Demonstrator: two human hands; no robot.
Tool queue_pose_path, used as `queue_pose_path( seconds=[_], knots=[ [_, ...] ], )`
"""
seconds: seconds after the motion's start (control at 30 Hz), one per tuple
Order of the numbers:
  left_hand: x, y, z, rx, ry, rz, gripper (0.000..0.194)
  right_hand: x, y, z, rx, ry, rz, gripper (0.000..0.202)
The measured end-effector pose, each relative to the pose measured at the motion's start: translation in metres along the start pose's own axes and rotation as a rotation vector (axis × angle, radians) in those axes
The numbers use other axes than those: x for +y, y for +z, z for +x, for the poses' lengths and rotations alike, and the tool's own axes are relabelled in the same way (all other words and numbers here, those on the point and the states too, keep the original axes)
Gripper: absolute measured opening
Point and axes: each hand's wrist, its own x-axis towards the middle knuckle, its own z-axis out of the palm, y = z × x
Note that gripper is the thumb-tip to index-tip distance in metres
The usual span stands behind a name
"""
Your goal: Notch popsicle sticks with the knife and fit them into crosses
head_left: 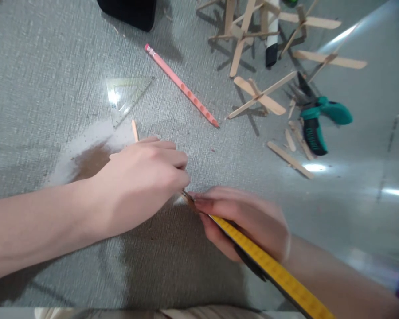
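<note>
My left hand [146, 173] is closed in a fist low over the table, with its fingers curled out of sight. The pale end of a wooden craft stick [134, 130] sticks out beyond its knuckles. My right hand [246, 221], a little blurred, grips a long yellow-and-black tool [269, 261] that slants down to the lower right. I cannot make out its exact kind. The dark, narrow front of the tool meets the fingertips of my left hand. Brown dust on a whitish patch [89, 161] lies beside my left wrist.
Beyond my hands lie a pink pencil [182, 84] and a clear set square [129, 99]. Green-handled pliers [314, 115] rest at the right among cut stick pieces [290, 159]. Several crossed-stick assemblies [259, 95] stand at the upper right. A black object [129, 11] is at the top edge.
</note>
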Motion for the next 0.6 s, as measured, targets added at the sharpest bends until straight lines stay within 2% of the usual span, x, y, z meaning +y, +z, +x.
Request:
queue_pose_path(
  seconds=[0.17, 0.27, 0.4, 0.5, 0.6],
  knots=[
    [0.000, 0.004, 0.002, 0.049, 0.033, 0.052, 0.022, 0.000, -0.005, 0.000, -0.059, -0.061, -0.046, 0.039],
    [-0.001, 0.008, 0.000, 0.134, 0.072, 0.116, 0.024, 0.003, -0.010, -0.003, 0.019, -0.112, -0.005, 0.043],
    [-0.005, 0.007, -0.004, 0.109, 0.174, 0.150, 0.033, 0.009, -0.013, -0.010, 0.185, 0.017, 0.206, 0.034],
    [-0.010, 0.004, -0.010, 0.084, 0.254, 0.089, 0.037, 0.011, -0.013, -0.012, 0.217, 0.118, 0.317, 0.027],
    [-0.014, 0.001, -0.014, 0.071, 0.271, 0.032, 0.033, 0.010, -0.013, -0.008, 0.199, 0.119, 0.250, 0.025]
  ],
)
